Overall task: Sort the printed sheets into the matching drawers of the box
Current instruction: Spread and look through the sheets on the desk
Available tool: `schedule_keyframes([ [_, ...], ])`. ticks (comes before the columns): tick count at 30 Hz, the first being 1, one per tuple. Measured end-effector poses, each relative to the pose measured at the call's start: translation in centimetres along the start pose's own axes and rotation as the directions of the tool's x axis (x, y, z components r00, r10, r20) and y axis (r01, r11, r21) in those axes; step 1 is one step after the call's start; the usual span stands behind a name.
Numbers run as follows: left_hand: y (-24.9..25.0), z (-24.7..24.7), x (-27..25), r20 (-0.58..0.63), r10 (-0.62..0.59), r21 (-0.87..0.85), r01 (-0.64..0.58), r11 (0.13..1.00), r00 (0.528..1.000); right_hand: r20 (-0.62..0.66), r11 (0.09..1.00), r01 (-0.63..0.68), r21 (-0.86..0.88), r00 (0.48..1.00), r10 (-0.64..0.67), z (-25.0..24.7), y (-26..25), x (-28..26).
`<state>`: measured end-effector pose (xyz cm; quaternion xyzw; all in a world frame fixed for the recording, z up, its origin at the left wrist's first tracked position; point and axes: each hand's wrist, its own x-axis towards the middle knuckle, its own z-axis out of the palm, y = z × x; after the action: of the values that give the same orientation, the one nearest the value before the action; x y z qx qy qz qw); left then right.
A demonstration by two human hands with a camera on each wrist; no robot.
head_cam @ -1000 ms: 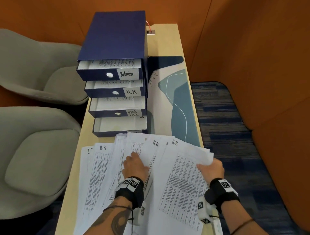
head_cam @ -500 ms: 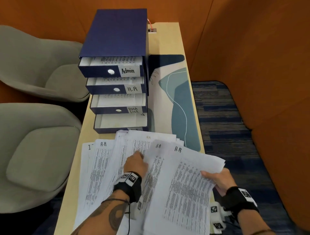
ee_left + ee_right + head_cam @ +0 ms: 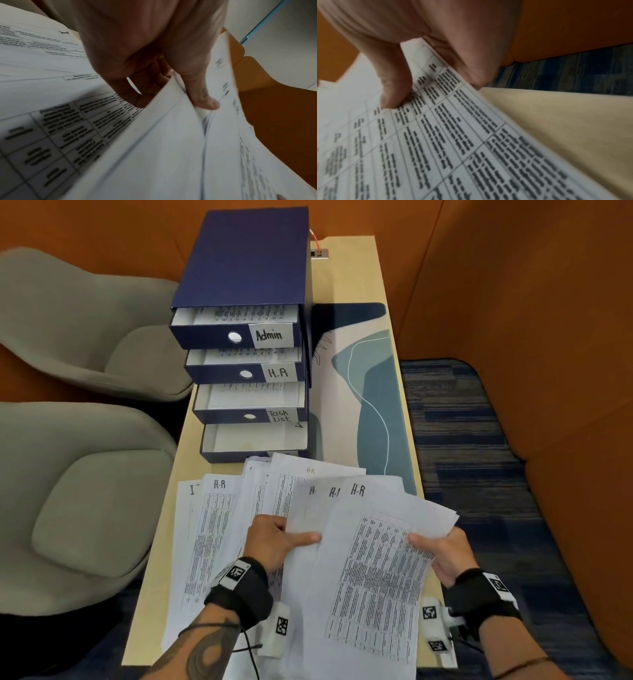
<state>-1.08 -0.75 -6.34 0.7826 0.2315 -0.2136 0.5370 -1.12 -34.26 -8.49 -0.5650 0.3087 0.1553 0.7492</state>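
A dark blue drawer box (image 3: 246,258) stands at the back of the table with its drawers pulled out: Admin (image 3: 274,335), H.R (image 3: 278,372), Task List (image 3: 279,416) and a lowest unlabelled one (image 3: 253,440). Printed sheets (image 3: 212,529) lie fanned on the near end of the table. I hold up a bundle of sheets marked H-R (image 3: 370,563). My left hand (image 3: 274,539) pinches its left edge, thumb on top (image 3: 204,102). My right hand (image 3: 442,553) grips its right edge, thumb on the print (image 3: 393,93).
A patterned blue and cream mat (image 3: 370,392) lies to the right of the box. Two grey armchairs (image 3: 85,494) stand left of the narrow wooden table (image 3: 349,261). Orange walls close in behind and right, with blue carpet (image 3: 462,440) at the right.
Both hands lifted a bundle of H-R sheets off the pile and drew it nearer. The left hand went from resting flat on the sheets to pinching the bundle's edge.
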Motion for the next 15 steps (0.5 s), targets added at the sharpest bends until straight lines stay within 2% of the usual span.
schedule_keyframes([
  [4,0.1,-0.2,0.1,0.002,0.041,0.005,-0.041,0.999,0.999,-0.070,0.999,-0.020,-0.038,0.997,0.017,-1.5,-0.2,-0.2],
  [7,-0.5,-1.2,1.1,-0.034,0.043,-0.010,-0.043,0.999,0.999,-0.018,0.998,-0.047,0.036,0.999,0.048,-3.0,-0.8,-0.9],
  [9,-0.4,-1.6,1.3,-0.019,0.051,0.025,-0.050,0.998,0.999,0.074,0.994,-0.061,0.086,0.996,0.055,-3.7,-1.2,-1.3],
  [12,0.7,-0.9,0.7,0.139,0.132,0.150,-0.153,0.977,0.981,0.173,0.997,-0.047,0.061,0.984,0.036,-3.3,-1.4,-1.4],
  [15,2.3,0.8,-0.4,0.395,0.145,0.154,-0.221,0.963,0.907,0.208,1.000,-0.001,0.001,0.978,0.001,-1.8,-1.2,-0.5],
])
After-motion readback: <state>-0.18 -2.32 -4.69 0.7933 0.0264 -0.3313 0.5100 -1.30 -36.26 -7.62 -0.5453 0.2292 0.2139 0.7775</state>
